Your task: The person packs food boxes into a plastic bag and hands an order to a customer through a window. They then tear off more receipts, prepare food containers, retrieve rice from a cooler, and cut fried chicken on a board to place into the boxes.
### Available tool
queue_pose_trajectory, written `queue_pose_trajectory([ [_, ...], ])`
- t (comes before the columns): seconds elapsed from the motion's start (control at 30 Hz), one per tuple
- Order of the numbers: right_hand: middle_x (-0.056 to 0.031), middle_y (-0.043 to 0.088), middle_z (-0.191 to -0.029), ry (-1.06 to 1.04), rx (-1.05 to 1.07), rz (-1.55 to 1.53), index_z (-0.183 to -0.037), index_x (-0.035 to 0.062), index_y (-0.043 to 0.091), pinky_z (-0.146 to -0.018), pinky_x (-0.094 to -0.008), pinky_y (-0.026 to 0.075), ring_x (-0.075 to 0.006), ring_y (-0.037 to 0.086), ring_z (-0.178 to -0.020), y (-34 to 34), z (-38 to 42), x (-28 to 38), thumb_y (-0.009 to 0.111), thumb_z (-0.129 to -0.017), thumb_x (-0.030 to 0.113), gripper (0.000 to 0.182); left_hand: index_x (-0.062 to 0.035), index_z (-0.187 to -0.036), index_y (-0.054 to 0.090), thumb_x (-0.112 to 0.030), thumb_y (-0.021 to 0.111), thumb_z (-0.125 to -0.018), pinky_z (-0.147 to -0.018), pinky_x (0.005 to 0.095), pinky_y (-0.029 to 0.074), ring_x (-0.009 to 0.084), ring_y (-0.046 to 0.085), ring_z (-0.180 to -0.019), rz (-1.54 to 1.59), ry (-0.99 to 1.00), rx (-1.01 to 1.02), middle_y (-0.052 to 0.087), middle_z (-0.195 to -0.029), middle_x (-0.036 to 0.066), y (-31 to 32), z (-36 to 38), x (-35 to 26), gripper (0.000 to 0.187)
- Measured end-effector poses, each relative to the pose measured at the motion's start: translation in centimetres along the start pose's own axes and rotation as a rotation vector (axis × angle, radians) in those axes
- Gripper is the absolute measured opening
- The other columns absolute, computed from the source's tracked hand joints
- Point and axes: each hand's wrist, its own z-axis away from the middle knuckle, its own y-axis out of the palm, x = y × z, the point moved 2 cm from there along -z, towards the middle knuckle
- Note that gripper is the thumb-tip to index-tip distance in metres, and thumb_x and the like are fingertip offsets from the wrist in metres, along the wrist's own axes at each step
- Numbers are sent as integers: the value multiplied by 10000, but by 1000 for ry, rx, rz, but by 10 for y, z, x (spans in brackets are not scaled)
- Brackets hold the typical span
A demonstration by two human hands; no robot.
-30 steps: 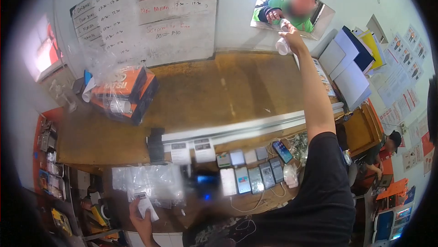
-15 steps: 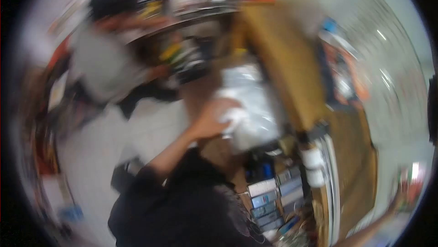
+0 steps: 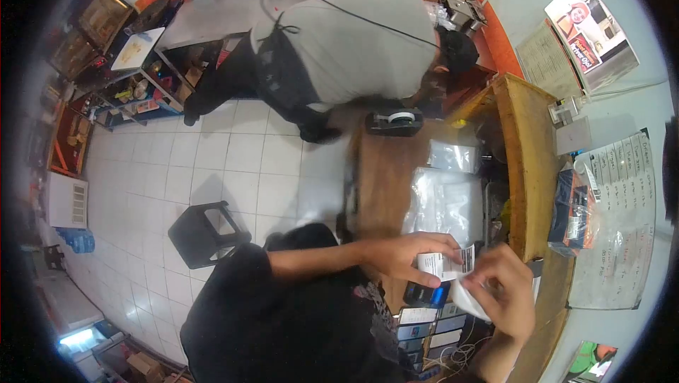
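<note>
Over the counter, my left hand (image 3: 409,257) pinches a printed paper slip (image 3: 431,265) between thumb and fingers. My right hand (image 3: 506,287) is closed, its fingertips gathered at the slip's right end. A white piece (image 3: 467,301) hangs just below the right fingers. Under the hands sits a small dark device (image 3: 426,294) with a blue part. Beyond them, clear plastic bags (image 3: 445,199) lie on the brown wooden counter (image 3: 382,185).
Several phones (image 3: 415,331) and white cables (image 3: 460,356) lie close below my hands. A tape dispenser (image 3: 394,122) stands on the counter's far end. A person in a grey shirt (image 3: 353,36) bends over beyond it. A black stool (image 3: 209,233) stands on the tiled floor at left.
The view has turned and sharpened. My left hand, earlier blurred over the plastic bags with something white, now holds the slip. My right hand has come in from the far right to meet it.
</note>
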Motion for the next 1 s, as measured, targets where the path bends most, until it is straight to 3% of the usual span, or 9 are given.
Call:
queue_pose_trajectory([
  [0.17, -131, 568, -931, -42, 41, 2, -871, 28, 593, -713, -372, 487, -333, 616, -848, 57, -67, 23, 702, -784, -19, 147, 26, -1102, 617, -117, 693, -864, -897, 374, 456, 267, 600, -1050, -115, -135, -175, 617, -1112, 158, -49, 60, -38, 288],
  [0.33, -135, 543, -934, -322, 212, -113, -877, 22, 587, -740, -382, 479, -328, 602, -856, 126, -137, 80, 692, -798, -5, 135, 35, -1062, 612, -95, 698, -832, -876, 363, 458, 280, 605, -1009, -253, -128, -340, 612, -1094, 166, -102, 146, -94, 277],
  [0.47, -135, 514, -921, -493, 284, -180, -868, 10, 571, -713, -376, 476, -314, 597, -833, 199, -197, 155, 683, -809, -2, 127, 22, -1032, 630, -74, 682, -825, -838, 348, 470, 244, 619, -956, -434, -61, -650, 629, -1033, 151, -136, 246, -146, 234],
  [0.53, -133, 510, -923, -617, 308, -154, -881, 7, 567, -708, -372, 480, -302, 604, -830, 240, -225, 198, 686, -811, 2, 139, 25, -979, 649, -61, 679, -850, -803, 330, 474, 222, 614, -895, -504, -232, -797, 637, -962, 142, -150, 287, -188, 158],
  [0.6, -130, 505, -925, -738, 334, -131, -895, 5, 563, -704, -369, 483, -289, 612, -826, 274, -244, 235, 689, -813, 6, 151, 28, -904, 659, -50, 676, -871, -763, 310, 476, 197, 609, -841, -564, -193, -972, 640, -892, 133, -156, 328, -216, 86],
  [0.73, -139, 534, -966, -872, 584, -246, -981, -2, 565, -715, -369, 506, -286, 631, -790, 337, -300, 323, 694, -832, 47, 203, 17, -881, 675, -65, 690, -877, -705, 292, 465, 175, 618, -789, -812, -263, -1216, 670, -865, 99, -176, 430, -274, 83],
  [0.8, -149, 572, -1014, -785, 734, -152, -1024, 5, 592, -710, -363, 510, -292, 633, -792, 359, -318, 355, 720, -822, 81, 252, 18, -875, 674, -58, 678, -882, -700, 290, 459, 176, 611, -785, -898, -289, -1393, 666, -860, 100, -176, 468, -298, 76],
  [0.87, -151, 641, -967, -873, 760, -178, -1048, 5, 622, -681, -349, 503, -270, 655, -766, 386, -358, 377, 737, -807, 86, 279, 19, -876, 674, -48, 672, -881, -700, 289, 457, 175, 608, -785, -968, -276, -1569, 662, -857, 100, -187, 501, -321, 67],
  [1.0, -122, 689, -777, -793, 971, -202, -1064, -6, 645, -620, -292, 474, -149, 627, -651, 442, -431, 420, 732, -789, 42, 292, 18, -881, 677, -26, 670, -868, -697, 281, 449, 164, 597, -788, -1064, -256, -1889, 655, -849, 99, -206, 546, -347, 47],
])
